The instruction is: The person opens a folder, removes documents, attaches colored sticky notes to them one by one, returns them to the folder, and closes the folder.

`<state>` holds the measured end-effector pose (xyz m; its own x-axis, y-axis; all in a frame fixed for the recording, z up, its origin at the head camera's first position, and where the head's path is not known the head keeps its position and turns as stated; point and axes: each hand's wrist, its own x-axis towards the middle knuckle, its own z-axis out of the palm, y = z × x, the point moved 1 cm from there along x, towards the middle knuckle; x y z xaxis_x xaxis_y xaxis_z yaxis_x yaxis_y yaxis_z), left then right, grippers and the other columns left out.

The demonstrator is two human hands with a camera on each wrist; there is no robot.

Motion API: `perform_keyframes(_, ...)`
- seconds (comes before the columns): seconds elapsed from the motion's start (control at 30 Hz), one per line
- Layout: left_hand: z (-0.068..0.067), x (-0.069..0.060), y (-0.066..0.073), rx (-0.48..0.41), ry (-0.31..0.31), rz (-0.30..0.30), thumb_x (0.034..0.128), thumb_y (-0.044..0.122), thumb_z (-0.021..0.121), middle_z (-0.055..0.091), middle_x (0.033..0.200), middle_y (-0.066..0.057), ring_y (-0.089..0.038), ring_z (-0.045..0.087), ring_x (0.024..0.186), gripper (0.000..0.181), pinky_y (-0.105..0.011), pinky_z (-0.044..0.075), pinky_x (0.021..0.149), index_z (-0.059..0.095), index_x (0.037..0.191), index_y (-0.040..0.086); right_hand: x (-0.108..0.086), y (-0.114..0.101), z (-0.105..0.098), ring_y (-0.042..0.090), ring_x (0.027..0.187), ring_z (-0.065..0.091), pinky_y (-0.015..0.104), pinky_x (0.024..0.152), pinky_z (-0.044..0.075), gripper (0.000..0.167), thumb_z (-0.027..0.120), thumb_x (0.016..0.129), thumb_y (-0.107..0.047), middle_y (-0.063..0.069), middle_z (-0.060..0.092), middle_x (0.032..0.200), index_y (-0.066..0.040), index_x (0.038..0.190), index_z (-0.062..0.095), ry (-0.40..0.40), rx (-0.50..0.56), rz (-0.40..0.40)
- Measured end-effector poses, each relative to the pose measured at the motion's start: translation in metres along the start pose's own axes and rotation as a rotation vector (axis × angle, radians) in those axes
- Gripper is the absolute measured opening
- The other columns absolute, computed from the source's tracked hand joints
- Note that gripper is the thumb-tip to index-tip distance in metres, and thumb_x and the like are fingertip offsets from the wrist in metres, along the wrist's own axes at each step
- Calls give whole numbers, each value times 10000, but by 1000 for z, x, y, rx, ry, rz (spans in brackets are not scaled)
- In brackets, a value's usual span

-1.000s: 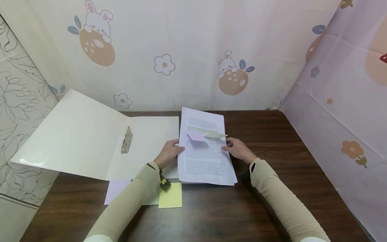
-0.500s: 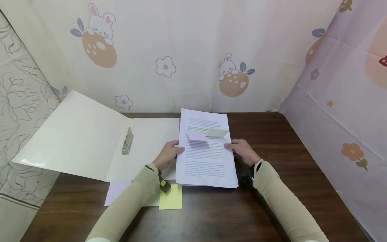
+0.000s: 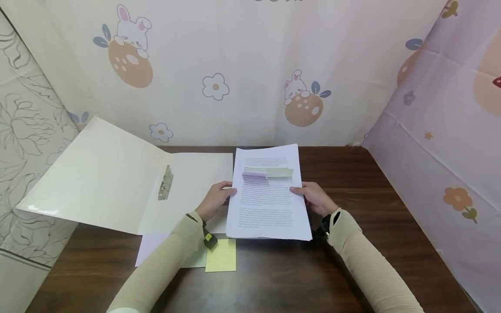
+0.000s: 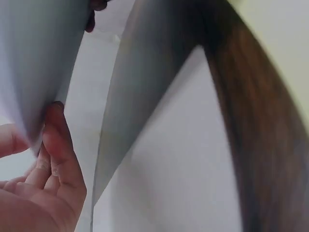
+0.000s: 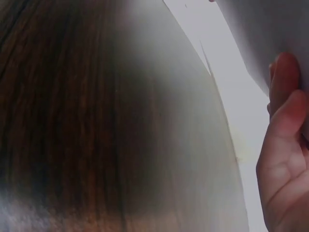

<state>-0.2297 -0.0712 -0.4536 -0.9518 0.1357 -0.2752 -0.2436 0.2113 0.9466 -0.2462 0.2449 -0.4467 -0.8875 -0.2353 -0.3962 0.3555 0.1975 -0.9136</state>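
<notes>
A stack of printed paper point(image 3: 266, 208) is held up off the table between my two hands, tilted toward me. My left hand point(image 3: 214, 200) grips its left edge, thumb in front and fingers behind. On the right edge, my right hand point(image 3: 316, 198) holds it the same way. A purple sticky note point(image 3: 254, 175) and a green sticky note point(image 3: 279, 173) stick out from the top page beside each other, below a green highlighted line. In the left wrist view the fingers point(image 4: 60, 154) are bent behind the sheets. The right wrist view shows fingers point(image 5: 285, 111) against the stack's back.
A white binder point(image 3: 94, 174) lies opened flat at the left, its metal clip point(image 3: 165, 182) near the spine. Below it are a purple sheet point(image 3: 150, 245) and a yellow sticky pad point(image 3: 221, 255), partly beside my left sleeve. Curtains hang behind the brown table point(image 3: 282, 278).
The stack has straightened and its sheets line up more evenly. Its top right corner has risen, and the right hand has shifted slightly rightward. Both hands keep their hold.
</notes>
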Motion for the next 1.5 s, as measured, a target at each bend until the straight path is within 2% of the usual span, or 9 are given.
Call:
perform_keyframes(0.17, -20, 8, -7, 29, 40, 55, 958, 120, 527, 697, 1060, -203, -136, 657, 759, 363, -270, 557, 710, 557, 1298, -4, -2, -1, 0, 165, 904, 711, 354, 776, 576, 487, 586, 973, -237, 21, 724, 1080, 9, 1382, 490, 9, 8, -22)
perform_keyframes(0.27, -42, 11, -6, 158, 107, 131, 961, 102, 519, 684, 1068, -226, -188, 677, 797, 372, -270, 548, 701, 533, 1313, -14, -2, 1, -1, 170, 903, 713, 356, 774, 575, 484, 596, 967, -238, 22, 727, 1074, 6, 1374, 502, 19, 9, -23)
perform_keyframes(0.4, -73, 13, 0, 413, 256, 195, 964, 135, 514, 662, 1113, -213, -293, 674, 930, 362, -336, 527, 773, 548, 1302, 8, -2, 4, -3, 162, 888, 711, 349, 764, 572, 482, 605, 962, -235, 12, 732, 1045, 20, 1360, 508, 34, 8, -14)
perform_keyframes(0.63, -117, 4, 4, 797, 391, 123, 970, 173, 465, 557, 1310, -280, -440, 514, 1241, 400, -534, 425, 1025, 550, 1301, -35, -1, 7, -5, 141, 888, 709, 329, 758, 570, 488, 594, 969, -241, -2, 733, 1036, 34, 1360, 496, 31, 6, -21)
perform_keyframes(0.77, -133, -1, -3, 963, 378, 34, 959, 181, 469, 538, 1277, -336, -463, 564, 1118, 429, -533, 489, 911, 545, 1281, -91, 0, 8, -5, 138, 882, 709, 321, 748, 567, 483, 595, 969, -242, -3, 735, 1027, 31, 1356, 502, 40, 1, -19)
perform_keyframes(0.87, -139, -4, -9, 983, 339, -22, 940, 167, 477, 594, 1144, -326, -373, 612, 833, 419, -434, 521, 669, 564, 1227, -126, 1, 10, -6, 141, 884, 707, 324, 754, 564, 474, 592, 970, -236, 0, 733, 1028, 26, 1356, 505, 46, -3, -10)
perform_keyframes(0.97, -141, -5, -14, 982, 345, -19, 926, 149, 492, 622, 1082, -315, -304, 580, 692, 405, -374, 473, 549, 579, 1210, -126, 1, 11, -6, 142, 884, 704, 325, 758, 561, 475, 594, 968, -240, 3, 732, 1029, 26, 1352, 508, 48, -5, -7)
perform_keyframes(1.23, -151, -10, -19, 1010, 514, 89, 907, 104, 528, 561, 996, -328, -470, 607, 853, 322, -534, 516, 644, 593, 1098, -147, 2, 18, -6, 138, 879, 706, 316, 761, 556, 466, 599, 965, -233, -5, 735, 1016, 26, 1344, 518, 55, -6, -8)
perform_keyframes(1.5, -161, -7, -23, 1032, 399, 35, 949, 140, 496, 662, 904, -304, -363, 624, 738, 321, -463, 509, 640, 627, 1000, -148, 3, 20, -7, 134, 869, 705, 321, 757, 558, 468, 600, 964, -226, -23, 734, 996, 31, 1345, 511, 51, 6, -1)
